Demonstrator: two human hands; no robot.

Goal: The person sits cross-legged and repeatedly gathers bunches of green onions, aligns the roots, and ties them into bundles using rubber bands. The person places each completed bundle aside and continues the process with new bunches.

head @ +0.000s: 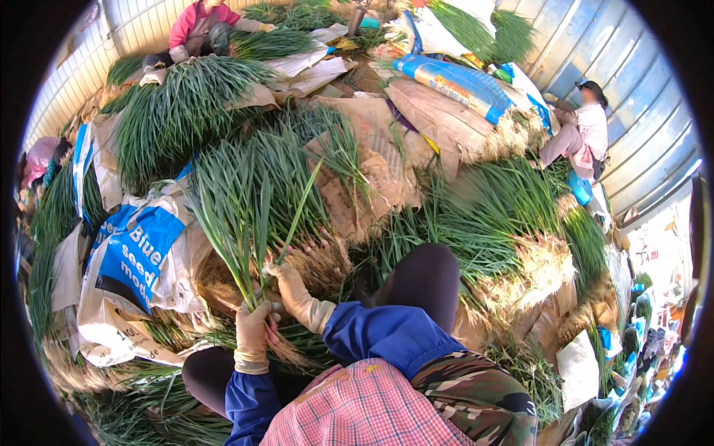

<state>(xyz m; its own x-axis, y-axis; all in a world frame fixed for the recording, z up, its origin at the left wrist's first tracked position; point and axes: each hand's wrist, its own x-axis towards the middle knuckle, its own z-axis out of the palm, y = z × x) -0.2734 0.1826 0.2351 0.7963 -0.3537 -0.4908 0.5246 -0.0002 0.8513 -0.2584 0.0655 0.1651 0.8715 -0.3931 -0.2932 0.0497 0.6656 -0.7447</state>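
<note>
In my gloved left hand [254, 329] is a small bunch of green plants [248, 256] with pinkish bulbs, gripped near its base; pale stringy roots [289, 354] hang below the fist. Just above and to the right, my gloved right hand [291, 287] has its fingertips at the stems, pinched on a leafy stalk [301, 209] that leans up and right. Directly beyond both hands lies a large pile of the same plants [256, 184], its bulbs and roots facing me. Another pile [479, 223] lies to the right of my knee, roots turned right.
At left is a blue and white printed plastic sack [131, 251]. Brown paper sacks [362, 161] lie beyond the middle pile. One co-worker [203, 33] sits at the far left, another [585, 125] at the right by the corrugated wall [625, 72], and a third [42, 161] bends at the left edge.
</note>
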